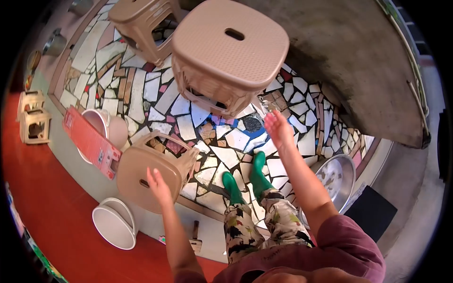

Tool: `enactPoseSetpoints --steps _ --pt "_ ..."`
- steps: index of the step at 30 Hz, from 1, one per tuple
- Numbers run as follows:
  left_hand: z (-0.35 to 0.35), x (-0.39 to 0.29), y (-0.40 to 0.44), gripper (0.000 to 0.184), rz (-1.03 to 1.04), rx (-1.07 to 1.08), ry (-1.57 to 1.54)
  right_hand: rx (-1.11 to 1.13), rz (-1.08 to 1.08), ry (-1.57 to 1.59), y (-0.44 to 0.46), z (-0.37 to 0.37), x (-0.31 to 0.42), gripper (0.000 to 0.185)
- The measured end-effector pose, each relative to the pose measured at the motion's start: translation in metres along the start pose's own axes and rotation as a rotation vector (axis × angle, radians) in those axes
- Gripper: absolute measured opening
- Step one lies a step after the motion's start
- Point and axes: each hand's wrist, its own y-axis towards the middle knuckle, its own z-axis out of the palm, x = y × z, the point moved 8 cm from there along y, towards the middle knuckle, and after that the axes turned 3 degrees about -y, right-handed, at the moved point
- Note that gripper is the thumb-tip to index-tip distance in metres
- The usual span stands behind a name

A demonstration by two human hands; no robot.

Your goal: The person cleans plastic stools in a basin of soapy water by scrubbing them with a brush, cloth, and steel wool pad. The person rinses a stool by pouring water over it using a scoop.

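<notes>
My left hand (159, 186) is open, its fingers apart, over or beside the seat of a tan plastic stool (134, 172) that lies tipped on its side; whether they touch is unclear. My right hand (279, 128) is open and holds nothing, with its fingers pointing forward near the lower edge of a large tan stool (231, 42). That stool stands upright, its seat pierced by an oval slot. A clear splash or stream of water (259, 106) shows just beyond my right fingertips, near a dark round drain (252, 123) in the mosaic floor.
Another tan stool (144, 28) stands at the upper left. A red washboard (92, 141) leans across a white bucket (96, 123). White basins (113, 224) lie lower left. A metal basin (336, 179) and black mat (371, 213) are at right, beneath a concrete slab (349, 56).
</notes>
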Motion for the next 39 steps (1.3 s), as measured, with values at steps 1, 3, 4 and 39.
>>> enactPoseSetpoints --steps 1,3,4,39 --pt "0.023 -0.044 0.005 0.055 0.045 0.050 -0.062 0.004 -0.045 0.029 -0.001 0.015 0.029 0.039" --pt "0.063 -0.117 0.031 0.055 0.164 0.135 -0.177 0.034 -0.063 0.074 0.006 0.042 0.064 0.040" --pt "0.084 -0.150 0.043 0.056 0.237 0.172 -0.227 0.067 -0.071 0.097 0.011 0.050 0.078 0.040" --pt "0.291 -0.352 0.218 0.054 -0.308 0.734 0.009 0.045 0.175 0.004 0.039 0.070 0.100 0.030"
